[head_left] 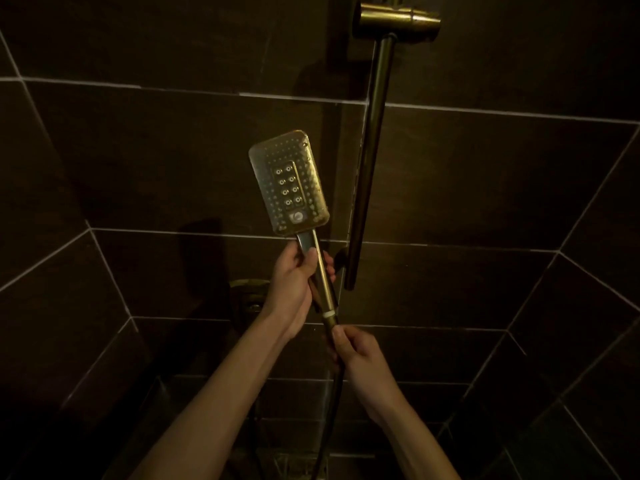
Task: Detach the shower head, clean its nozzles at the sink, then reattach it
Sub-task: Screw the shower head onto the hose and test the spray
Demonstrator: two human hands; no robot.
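Observation:
A brass-coloured rectangular shower head stands upright in the middle of the view, its nozzle face turned toward me. My left hand grips its handle, thumb laid along the front. Just below, my right hand pinches the hose nut at the base of the handle, beside a white washer ring. The dark hose hangs down from there toward the floor.
A vertical slide rail runs down the dark tiled wall to the right of the shower head, with the holder bracket at the top. A brass mixer valve sits on the wall behind my left wrist.

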